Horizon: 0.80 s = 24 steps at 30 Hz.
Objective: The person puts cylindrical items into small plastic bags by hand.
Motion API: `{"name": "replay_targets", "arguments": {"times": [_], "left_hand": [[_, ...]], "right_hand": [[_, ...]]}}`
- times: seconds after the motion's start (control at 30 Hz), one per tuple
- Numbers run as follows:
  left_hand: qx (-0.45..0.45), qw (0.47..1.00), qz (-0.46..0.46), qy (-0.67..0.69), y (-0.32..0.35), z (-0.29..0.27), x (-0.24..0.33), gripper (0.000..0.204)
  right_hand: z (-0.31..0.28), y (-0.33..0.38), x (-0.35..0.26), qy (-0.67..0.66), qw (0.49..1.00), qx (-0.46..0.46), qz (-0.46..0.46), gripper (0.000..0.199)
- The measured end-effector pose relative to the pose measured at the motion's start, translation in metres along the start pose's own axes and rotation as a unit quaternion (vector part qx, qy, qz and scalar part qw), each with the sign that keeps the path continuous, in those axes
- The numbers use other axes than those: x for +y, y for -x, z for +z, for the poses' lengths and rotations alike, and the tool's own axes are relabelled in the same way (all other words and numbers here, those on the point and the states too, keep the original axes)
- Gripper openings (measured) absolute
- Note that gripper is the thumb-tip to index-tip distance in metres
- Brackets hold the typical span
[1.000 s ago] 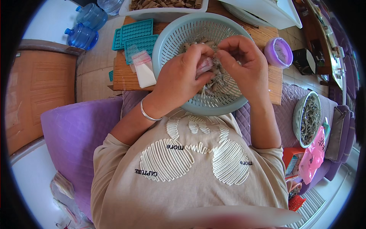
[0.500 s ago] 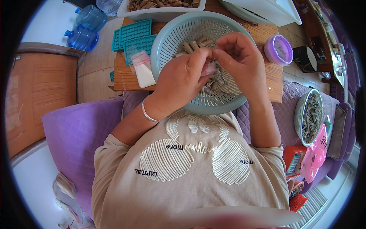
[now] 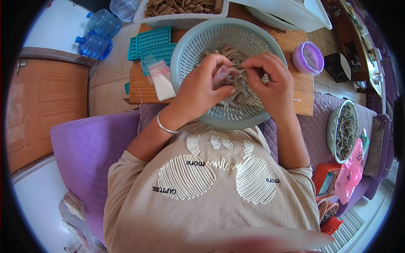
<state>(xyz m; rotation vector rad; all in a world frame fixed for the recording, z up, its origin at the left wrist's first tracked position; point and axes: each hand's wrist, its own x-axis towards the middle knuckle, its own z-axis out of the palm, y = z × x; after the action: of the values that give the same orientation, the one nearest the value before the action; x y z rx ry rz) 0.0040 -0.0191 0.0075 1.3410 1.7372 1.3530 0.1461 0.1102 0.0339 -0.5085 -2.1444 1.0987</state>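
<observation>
A blue-green plastic colander (image 3: 180,52) stands on the wooden table with short brown tube-like pieces (image 3: 230,52) and grey-green dried scraps inside it. Over its middle, my left hand (image 3: 204,86) is closed on a small clear plastic bag with a pinkish edge (image 3: 225,76). My right hand (image 3: 274,78) is beside the bag, thumb and fingertips curled toward each other above the scraps. Whatever lies between those fingertips is too small to make out. A stack of small zip bags (image 3: 162,82) rests on the table left of the colander.
Teal molded trays (image 3: 154,39) lie at the table's left. A white bin (image 3: 181,21) of brown pieces stands behind. To the right are a purple tub (image 3: 306,59) and, on the purple seat, a bowl of dried leaves (image 3: 344,130). Water jugs (image 3: 95,44) stand at far left.
My hands have shifted slightly apart and lower over the colander. The left hand's fingers have spread around the bag, which shows more. The whole view has moved a little.
</observation>
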Motion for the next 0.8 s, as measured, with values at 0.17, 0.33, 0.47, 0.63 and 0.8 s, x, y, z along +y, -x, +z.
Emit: {"name": "replay_targets", "arguments": {"times": [0.17,0.33,0.47,0.63,0.8], "left_hand": [[-0.017,0.998,-0.032,0.047,0.001,-0.002,-0.003,0.05],[-0.017,1.0,0.011,-0.006,0.002,0.001,0.0,0.05],[-0.014,0.995,0.031,-0.091,0.003,0.0,0.012,0.05],[-0.004,0.998,-0.052,-0.048,0.0,-0.003,0.009,0.053],[0.013,0.995,-0.08,0.06,-0.001,-0.002,-0.004,0.051]], "right_hand": [[-0.009,-0.003,-0.001,0.064,0.99,-0.086,-0.087,0.015],[-0.015,-0.012,-0.005,0.158,0.962,-0.172,-0.144,0.02],[-0.013,-0.017,-0.009,0.223,0.926,-0.248,-0.175,0.027],[-0.007,-0.023,-0.002,0.163,0.942,-0.24,-0.168,0.026],[-0.002,-0.015,0.009,0.081,0.974,-0.128,-0.168,0.027]]}}
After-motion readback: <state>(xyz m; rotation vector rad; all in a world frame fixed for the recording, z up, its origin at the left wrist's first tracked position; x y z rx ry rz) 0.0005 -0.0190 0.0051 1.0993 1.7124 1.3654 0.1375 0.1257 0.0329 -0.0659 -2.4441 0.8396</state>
